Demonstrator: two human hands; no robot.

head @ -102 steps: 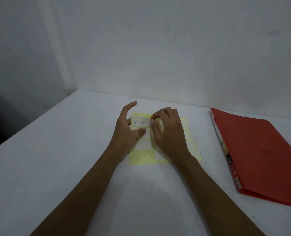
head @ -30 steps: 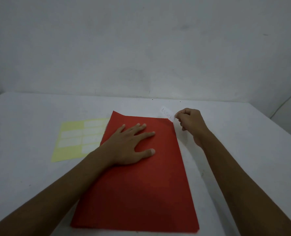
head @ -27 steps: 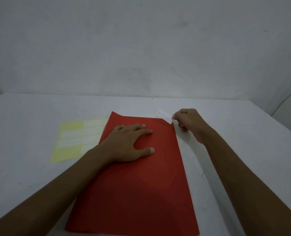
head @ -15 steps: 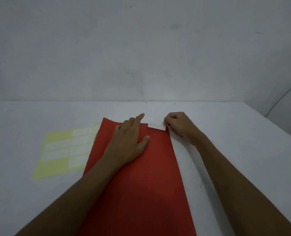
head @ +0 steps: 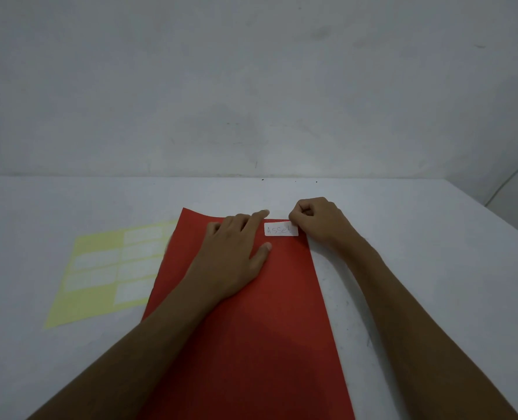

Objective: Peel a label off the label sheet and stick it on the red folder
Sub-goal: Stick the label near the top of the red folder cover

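Note:
The red folder [head: 251, 328] lies flat on the white table, long side running away from me. A white label [head: 280, 229] with handwritten "Asset" rests on the folder's far right corner. My right hand [head: 316, 221] pinches the label's right end with closed fingers. My left hand [head: 233, 256] lies flat on the folder, fingers spread, its index fingertip just left of the label. The yellow label sheet [head: 106, 268] with several white labels lies left of the folder, its right edge hidden under it.
The white table [head: 418, 268] meets a grey wall [head: 251, 86] close behind the folder. A second wall closes the far right corner. The table's right edge runs diagonally at far right.
The label was peeled from the sheet and carried in my right hand to the folder. Over the last second it came down from above the corner onto the folder; my left hand slid toward it.

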